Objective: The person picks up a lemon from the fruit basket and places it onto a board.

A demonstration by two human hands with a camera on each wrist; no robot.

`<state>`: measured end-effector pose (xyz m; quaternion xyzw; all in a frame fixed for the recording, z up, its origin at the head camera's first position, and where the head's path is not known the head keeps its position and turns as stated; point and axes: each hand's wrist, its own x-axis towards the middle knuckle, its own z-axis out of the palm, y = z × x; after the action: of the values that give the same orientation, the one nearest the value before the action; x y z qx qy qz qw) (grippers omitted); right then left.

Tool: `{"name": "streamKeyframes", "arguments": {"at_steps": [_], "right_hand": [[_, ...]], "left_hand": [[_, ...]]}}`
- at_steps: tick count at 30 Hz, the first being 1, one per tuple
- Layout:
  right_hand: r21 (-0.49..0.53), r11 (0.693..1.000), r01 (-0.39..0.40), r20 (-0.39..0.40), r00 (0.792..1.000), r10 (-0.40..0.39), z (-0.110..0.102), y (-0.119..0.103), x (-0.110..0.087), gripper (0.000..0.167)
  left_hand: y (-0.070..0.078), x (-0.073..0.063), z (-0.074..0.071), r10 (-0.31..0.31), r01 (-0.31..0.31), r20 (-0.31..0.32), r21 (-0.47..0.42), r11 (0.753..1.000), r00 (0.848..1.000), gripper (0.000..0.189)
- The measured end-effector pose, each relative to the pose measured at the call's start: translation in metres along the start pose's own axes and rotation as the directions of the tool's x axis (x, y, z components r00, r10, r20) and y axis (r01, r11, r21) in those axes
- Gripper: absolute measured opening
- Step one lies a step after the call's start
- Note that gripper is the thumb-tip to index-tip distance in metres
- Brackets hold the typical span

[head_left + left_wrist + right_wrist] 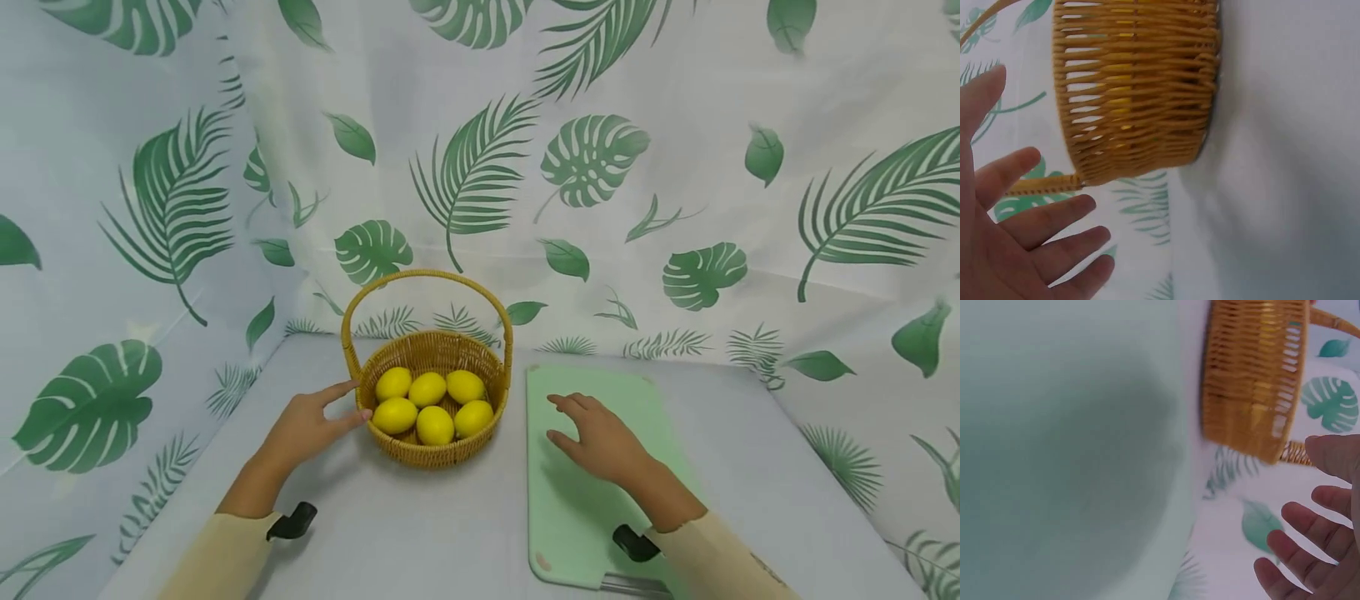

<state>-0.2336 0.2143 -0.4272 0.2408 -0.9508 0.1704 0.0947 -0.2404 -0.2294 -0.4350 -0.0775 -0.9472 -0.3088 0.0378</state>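
A round woven basket [431, 457] with a tall arched handle stands on the table, holding several yellow lemons [427, 389]. My left hand [303, 429] is at the basket's left side, thumb and fingers spread, fingertips right at the rim in the head view. The left wrist view shows that hand [1022, 237] with relaxed fingers beside the basket's slatted wall [1141, 94]. Over a light green cutting board [555, 517] hovers my right hand [603, 437], its fingers loosely extended and holding nothing. In the right wrist view its fingers [1310, 522] are spread apart.
The white table [420, 533] is bordered by white cloth walls [465, 100] printed with green leaves, at the back and both sides. A metal strip [633, 586] shows at the cutting board's near edge. Dark wrist cameras [294, 522] sit at both sleeves.
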Motion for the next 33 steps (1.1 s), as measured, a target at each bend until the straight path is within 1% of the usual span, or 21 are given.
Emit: {"name": "streamKeyframes", "arguments": {"at_steps": [2,3,4,5,6,7,8,10,12,14,15,17,18,21,22,24,28,30,33], "right_hand": [[0.015,1.000,-0.001,0.007,1.000,0.001,0.001,-0.006,0.007,0.051],[0.019,1.000,0.000,0.014,1.000,0.000,0.001,-0.009,0.011,0.050],[0.019,1.000,0.002,0.023,1.000,-0.002,0.002,-0.011,0.015,0.049],[0.016,1.000,0.005,0.026,1.000,-0.005,0.002,-0.014,0.019,0.049],[0.016,1.000,0.007,0.027,1.000,-0.008,0.003,-0.016,0.023,0.048],[0.017,1.000,0.008,0.026,1.000,-0.008,0.002,-0.019,0.026,0.048],[0.018,1.000,0.014,0.022,1.000,-0.014,0.003,-0.021,0.030,0.048],[0.031,0.999,0.031,0.015,0.999,-0.032,0.004,-0.026,0.038,0.047],[0.049,0.998,0.049,0.012,0.999,-0.049,0.005,-0.033,0.045,0.046],[0.056,0.996,0.073,0.015,0.997,-0.074,0.008,-0.041,0.052,0.045],[0.059,0.995,0.083,0.022,0.996,-0.084,0.009,-0.046,0.055,0.045],[0.052,0.994,0.092,0.041,0.995,-0.094,0.012,-0.056,0.062,0.046],[0.045,0.994,0.096,0.053,0.994,-0.099,0.014,-0.061,0.064,0.047],[0.050,0.994,0.098,0.098,0.990,-0.102,0.020,-0.075,0.072,0.046],[0.051,0.994,0.097,0.114,0.988,-0.102,0.022,-0.079,0.075,0.046],[0.041,0.994,0.101,0.142,0.984,-0.106,0.028,-0.085,0.080,0.047],[0.027,0.995,0.096,0.194,0.976,-0.099,0.041,-0.093,0.089,0.051],[0.022,0.996,0.083,0.213,0.973,-0.086,0.045,-0.096,0.095,0.051],[0.003,0.998,0.066,0.248,0.966,-0.065,0.051,-0.102,0.102,0.050]], "left_hand": [[0.000,0.003,0.010,-0.025,0.027,0.047,-0.041,0.999,0.999,0.077],[0.000,0.004,0.015,-0.022,0.027,0.067,-0.081,0.996,0.997,0.077],[-0.001,0.006,0.021,-0.017,0.028,0.082,-0.143,0.989,0.997,0.076],[-0.001,0.008,0.027,0.004,0.015,0.090,-0.211,0.977,0.996,0.075],[-0.001,0.010,0.032,0.029,-0.001,0.093,-0.285,0.959,0.995,0.073],[-0.001,0.012,0.037,0.057,-0.019,0.097,-0.355,0.935,0.994,0.073],[-0.001,0.014,0.043,0.077,-0.030,0.094,-0.423,0.906,0.993,0.073],[-0.001,0.016,0.052,0.095,-0.042,0.072,-0.540,0.840,0.993,0.074],[-0.002,0.017,0.061,0.095,-0.053,0.036,-0.614,0.788,0.995,0.074],[-0.003,0.016,0.067,0.075,-0.062,-0.009,-0.669,0.740,0.997,0.071],[-0.004,0.015,0.069,0.065,-0.066,-0.029,-0.698,0.713,0.997,0.069],[-0.002,0.013,0.067,0.051,-0.078,-0.059,-0.735,0.674,0.997,0.067],[-0.001,0.011,0.065,0.045,-0.079,-0.065,-0.747,0.660,0.997,0.067],[0.003,0.004,0.057,0.031,-0.066,-0.060,-0.766,0.639,0.998,0.068],[0.004,0.003,0.056,0.028,-0.063,-0.058,-0.767,0.639,0.998,0.068],[-0.001,0.002,0.060,0.024,-0.059,-0.056,-0.780,0.624,0.998,0.069],[-0.013,0.002,0.071,0.034,-0.075,-0.068,-0.787,0.612,0.997,0.074],[-0.016,0.003,0.074,0.047,-0.087,-0.073,-0.783,0.616,0.996,0.076],[-0.019,0.001,0.075,0.067,-0.100,-0.074,-0.767,0.634,0.995,0.079]]}}
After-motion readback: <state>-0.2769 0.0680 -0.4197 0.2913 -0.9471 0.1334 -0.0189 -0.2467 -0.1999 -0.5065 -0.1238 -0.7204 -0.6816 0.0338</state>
